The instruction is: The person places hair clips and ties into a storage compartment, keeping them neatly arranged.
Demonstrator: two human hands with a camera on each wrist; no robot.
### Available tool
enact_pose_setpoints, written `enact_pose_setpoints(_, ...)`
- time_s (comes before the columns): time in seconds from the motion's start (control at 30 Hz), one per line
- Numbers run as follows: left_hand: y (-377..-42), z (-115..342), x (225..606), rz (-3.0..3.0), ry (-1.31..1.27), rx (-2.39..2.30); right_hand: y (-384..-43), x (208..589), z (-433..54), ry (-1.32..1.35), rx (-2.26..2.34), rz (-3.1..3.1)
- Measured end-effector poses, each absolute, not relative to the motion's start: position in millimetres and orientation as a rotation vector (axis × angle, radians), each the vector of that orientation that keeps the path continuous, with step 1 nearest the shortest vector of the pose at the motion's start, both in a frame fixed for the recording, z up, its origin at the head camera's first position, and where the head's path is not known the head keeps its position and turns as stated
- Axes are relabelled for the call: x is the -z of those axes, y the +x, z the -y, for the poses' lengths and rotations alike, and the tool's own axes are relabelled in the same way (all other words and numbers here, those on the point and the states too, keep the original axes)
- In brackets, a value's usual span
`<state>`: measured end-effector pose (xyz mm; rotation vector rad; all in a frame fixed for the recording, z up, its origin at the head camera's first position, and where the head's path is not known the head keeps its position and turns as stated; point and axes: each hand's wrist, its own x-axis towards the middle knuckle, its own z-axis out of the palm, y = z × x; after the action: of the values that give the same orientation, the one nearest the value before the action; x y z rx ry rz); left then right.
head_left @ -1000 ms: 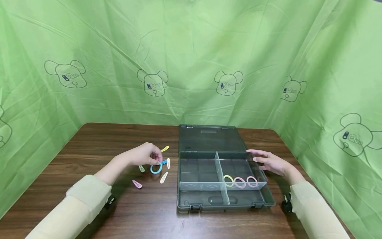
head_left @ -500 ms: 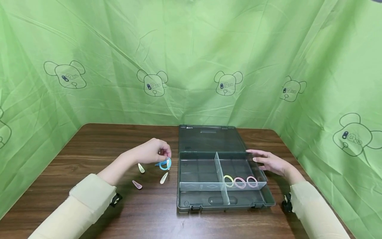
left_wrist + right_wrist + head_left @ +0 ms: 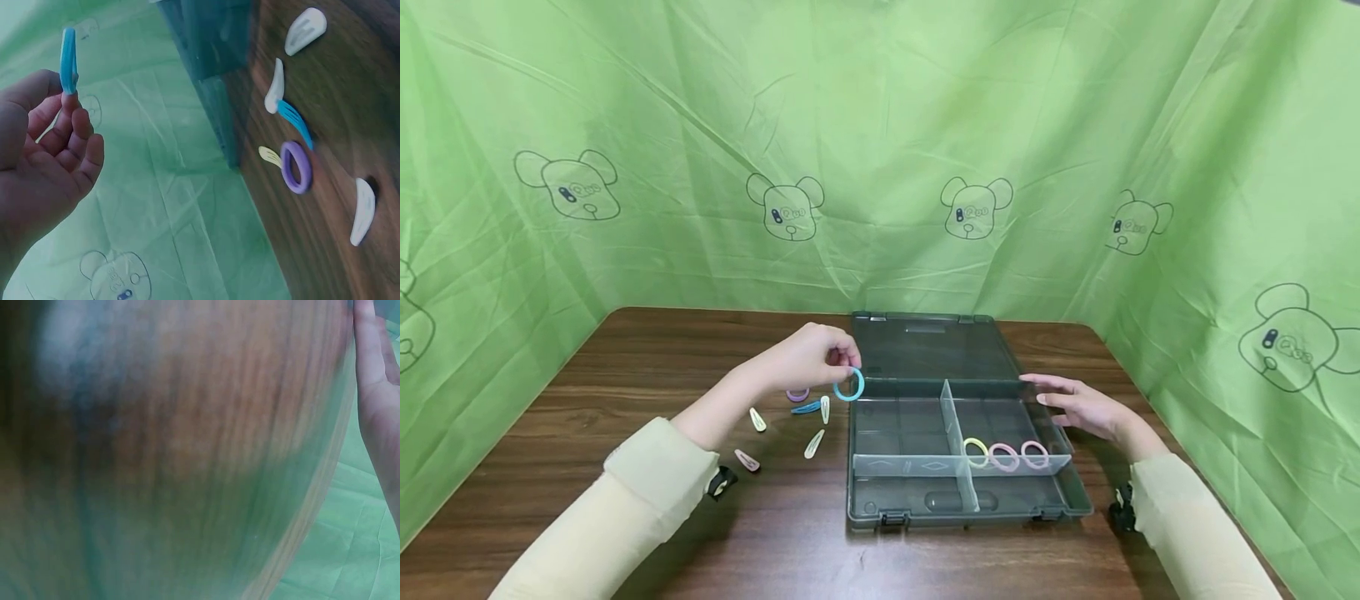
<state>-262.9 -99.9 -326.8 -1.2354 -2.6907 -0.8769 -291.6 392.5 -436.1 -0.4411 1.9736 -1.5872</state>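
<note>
My left hand pinches a blue hair tie between thumb and fingertip, raised above the table by the left edge of an open grey divided box. My right hand rests with extended fingers at the box's right side. Inside its back right compartment, a yellow hair tie and two pink hair ties lean along the divider. On the table left of the box lie a blue snap clip, a pink one, several pale ones, a yellow one and a purple hair tie.
The box's see-through lid lies folded back toward the far table edge. Clear dividers part the box into compartments. A green curtain surrounds the wooden table. The right wrist view is mostly blurred.
My left hand has lifted the blue hair tie from among the clips and carried it right, toward the box. The purple hair tie has come into sight. My right hand stays put.
</note>
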Motion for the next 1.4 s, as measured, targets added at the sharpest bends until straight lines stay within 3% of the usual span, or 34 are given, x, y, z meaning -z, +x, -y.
enact_pose_setpoints(0.9, -274.9, 32.0, 313.9, 2.662, -1.166, 0.988, -293.2, 433.7, -390.1, -0.436, 1.587, -1.976)
enact_pose_setpoints(1.4, -284.5, -14.5, 318.4, 2.631, -1.262, 0.984, -292.1, 436.0, -393.4, -0.454, 1.579, -1.977)
